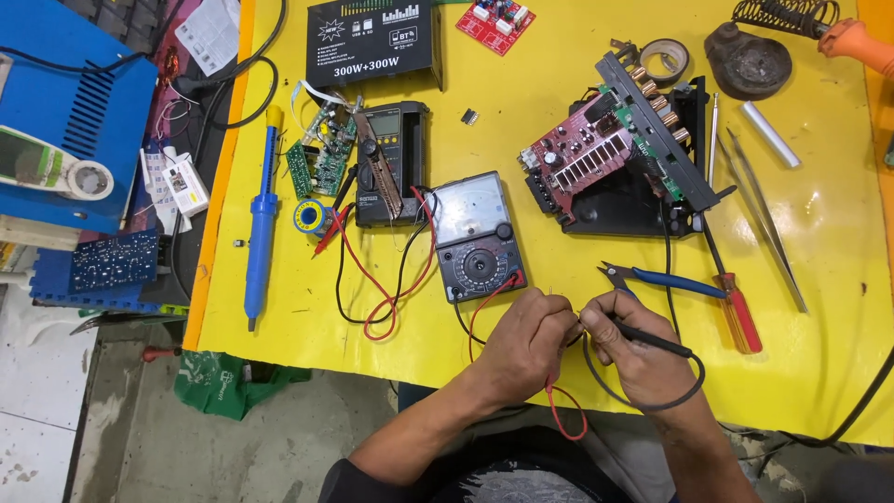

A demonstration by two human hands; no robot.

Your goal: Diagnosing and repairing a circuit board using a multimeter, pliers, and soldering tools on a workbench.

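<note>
My left hand pinches the red test probe, its red lead looping below the wrist. In my right hand is the black test probe, tip pointing left toward the other hand. The two probe tips meet between my fingers near the front edge of the yellow table. Both leads run up to the analog multimeter just beyond my left hand. Whether a small part sits between the tips is hidden by my fingers.
An opened amplifier with a red circuit board lies beyond my right hand. Blue-handled cutters, a red screwdriver and tweezers lie to the right. A digital multimeter, blue desoldering pump, solder spool and green board sit left.
</note>
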